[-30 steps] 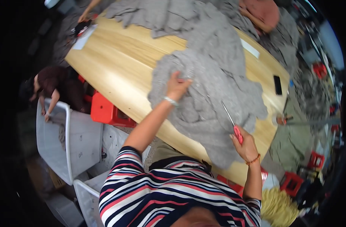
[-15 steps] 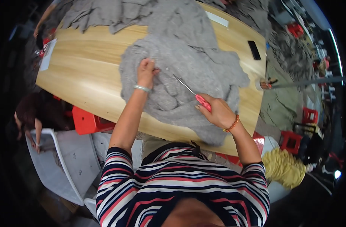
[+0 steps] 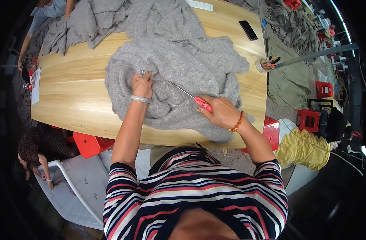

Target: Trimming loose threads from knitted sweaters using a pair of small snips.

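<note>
A heap of grey knitted cloth [image 3: 199,76], probably a garment, lies bunched on the wooden table [image 3: 79,82] in front of me. My left hand [image 3: 142,85], with a pale bangle at the wrist, is closed with fingers pinched on a fold left of the heap's middle. A small shiny spot shows at its fingertips. My right hand [image 3: 223,113], wearing an orange bead bracelet, grips a red-handled hook tool [image 3: 202,104]. Its thin metal shaft points up and left, over the cloth toward my left hand. The exact shape of the tip is too small to tell.
More grey knitwear [image 3: 91,25] covers the far edge. A black phone [image 3: 248,30], a pen holder [image 3: 264,65] and white papers [image 3: 35,86] lie toward the table's sides. Red stools [image 3: 91,144] stand below it. One person bends over a grey bin [image 3: 77,182]; another [image 3: 51,12] is far left.
The whole view has turned, with the table's left side lower and its right side higher. My left fingers sit lower on the cloth. The tool stays in my right hand.
</note>
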A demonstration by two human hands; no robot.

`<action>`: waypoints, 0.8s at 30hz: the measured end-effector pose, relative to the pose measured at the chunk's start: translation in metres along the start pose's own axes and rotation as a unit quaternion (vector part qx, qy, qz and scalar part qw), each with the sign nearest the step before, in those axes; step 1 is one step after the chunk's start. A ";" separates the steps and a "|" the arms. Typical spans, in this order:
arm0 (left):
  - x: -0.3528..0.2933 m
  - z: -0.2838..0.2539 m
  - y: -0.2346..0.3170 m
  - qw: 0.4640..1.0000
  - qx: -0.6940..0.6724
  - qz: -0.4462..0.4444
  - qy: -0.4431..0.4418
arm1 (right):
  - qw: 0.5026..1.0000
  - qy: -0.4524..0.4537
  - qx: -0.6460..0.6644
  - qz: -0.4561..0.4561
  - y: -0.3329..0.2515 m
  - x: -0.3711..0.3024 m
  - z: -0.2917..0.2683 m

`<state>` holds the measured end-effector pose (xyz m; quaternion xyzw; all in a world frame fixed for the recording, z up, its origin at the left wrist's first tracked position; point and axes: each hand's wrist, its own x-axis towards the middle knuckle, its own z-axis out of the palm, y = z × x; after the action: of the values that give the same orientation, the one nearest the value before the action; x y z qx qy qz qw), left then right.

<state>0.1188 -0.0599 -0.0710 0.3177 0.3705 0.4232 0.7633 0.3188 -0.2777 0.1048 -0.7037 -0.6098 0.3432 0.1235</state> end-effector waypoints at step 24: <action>-0.063 0.061 0.006 0.996 -0.023 0.004 0.087 | 1.000 -0.002 0.019 0.012 0.010 -0.035 0.007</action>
<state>0.1444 -0.1229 -0.0154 0.2632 0.4245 0.4605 0.7338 0.3213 -0.3149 0.1048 -0.7077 -0.5949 0.3575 0.1321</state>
